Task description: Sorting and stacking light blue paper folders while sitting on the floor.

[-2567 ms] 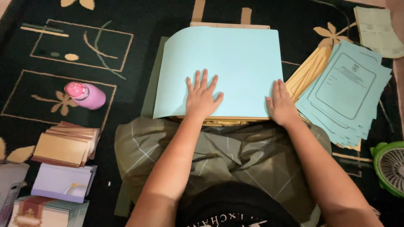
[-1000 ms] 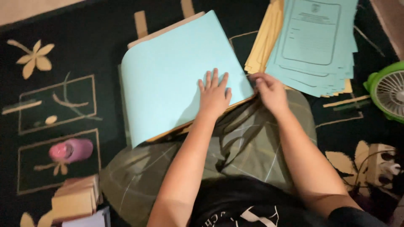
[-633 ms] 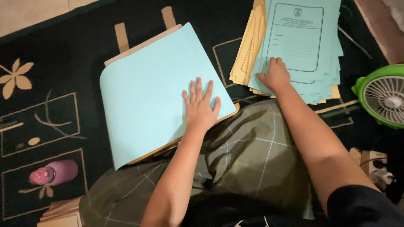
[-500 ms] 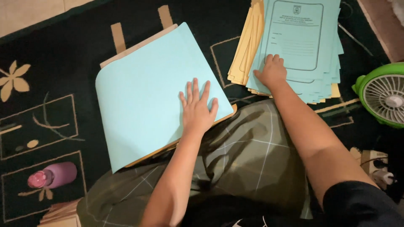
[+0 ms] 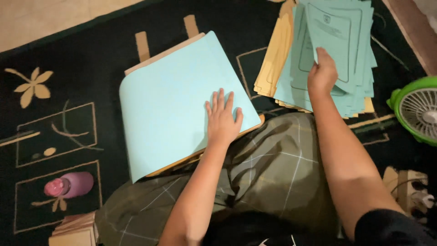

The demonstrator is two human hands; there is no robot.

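One printed sheet (image 5: 328,34) — right-hand (image 5: 322,75) grip

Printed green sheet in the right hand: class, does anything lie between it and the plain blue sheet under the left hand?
Nothing visible does. Between the printed green sheet in the right hand and the plain blue sheet under the left hand lies only dark carpet.

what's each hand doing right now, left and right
Left hand: open, flat on the large pale blue paper sheet.
Right hand: closed, fingers pinching a printed pale green sheet off the pile.
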